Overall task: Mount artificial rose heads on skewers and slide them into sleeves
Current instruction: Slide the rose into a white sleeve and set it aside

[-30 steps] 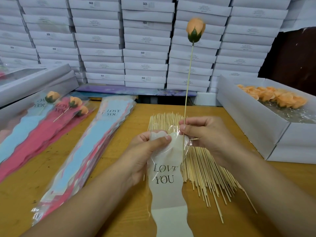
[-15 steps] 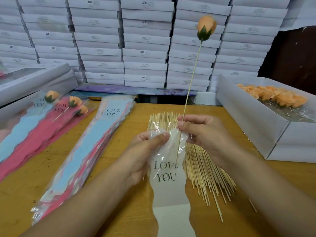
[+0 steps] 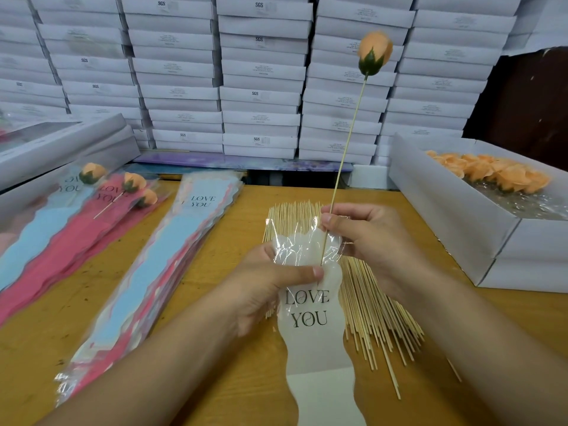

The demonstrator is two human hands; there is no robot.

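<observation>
Behind, tall wall of flat white boxes point(image 3: 261, 72). On the yellow wooden worktop point(image 3: 239, 241), loose pile of thin wooden skewers point(image 3: 368, 302). Left hand point(image 3: 261, 290), grip pinching the clear "LOVE YOU" plastic sleeve point(image 3: 310, 321). Right hand point(image 3: 372, 241), grip pinching the long skewer point(image 3: 347, 146), now tilted more right, tip deeper in the sleeve. On top, orange rose head point(image 3: 374, 53).

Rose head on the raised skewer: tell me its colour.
Peach-orange petals over a dark green base, rose head, clearest in the head view.

"LOVE YOU" on the sleeves point(image 3: 310, 309); "SGS" on stacked boxes point(image 3: 259, 40).
</observation>
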